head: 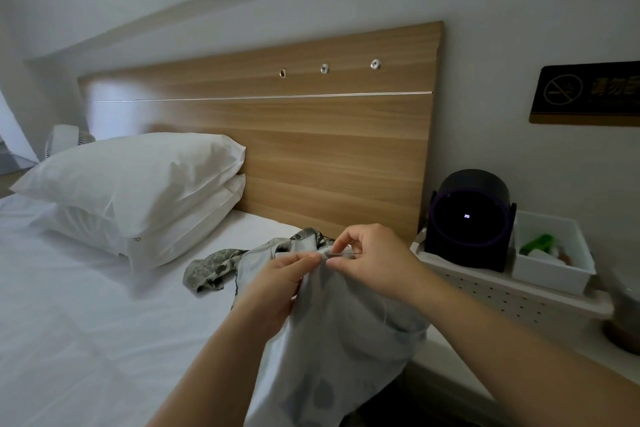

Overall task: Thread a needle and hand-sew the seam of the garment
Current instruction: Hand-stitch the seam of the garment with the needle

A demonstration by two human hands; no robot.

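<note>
Right hand (375, 265) pinches the needle (343, 254) between thumb and forefinger, with the needle's far end meeting the garment's (341, 326) raised fold. Left hand (273, 288), at 9 o'clock of the right, pinches that fold. The garment hangs toward 6 o'clock and trails onto the bed (86, 305) at 9. Pillows (138, 180) lie at 10 o'clock, a black device (467, 222) and bin (554, 269) at 2

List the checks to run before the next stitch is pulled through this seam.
1. The right hand pinches the needle: ok.
2. The left hand grips the garment right beside the needle: ok.
3. Needle point is through the fabric: cannot tell.
4. The thread is in the eye: cannot tell, too fine to see.
5. Loose end of the garment rests on the bed, apart from the hands: ok.
</note>
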